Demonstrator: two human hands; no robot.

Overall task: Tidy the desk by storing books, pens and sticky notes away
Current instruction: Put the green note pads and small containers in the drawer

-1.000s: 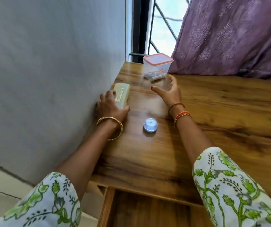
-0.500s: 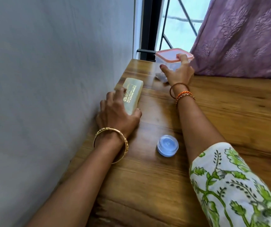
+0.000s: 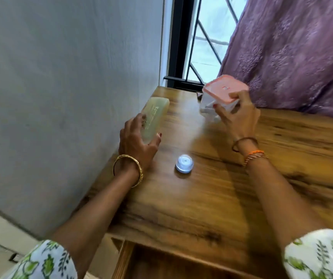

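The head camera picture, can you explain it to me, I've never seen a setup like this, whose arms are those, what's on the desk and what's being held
There is no machine here. A person wears a camera on their head, so it looks forward and down at their own two arms.

The right hand has its fingers curled round a clear plastic box with a pink lid, tilted and lifted off the wooden desk. Small pale things lie inside, too blurred to name.

The left hand rests on a pale green case lying along the wall; its grip is unclear.

Between the arms a small round blue container sits on the desk. Below the front edge, an open drawer shows. A purple curtain hangs behind.
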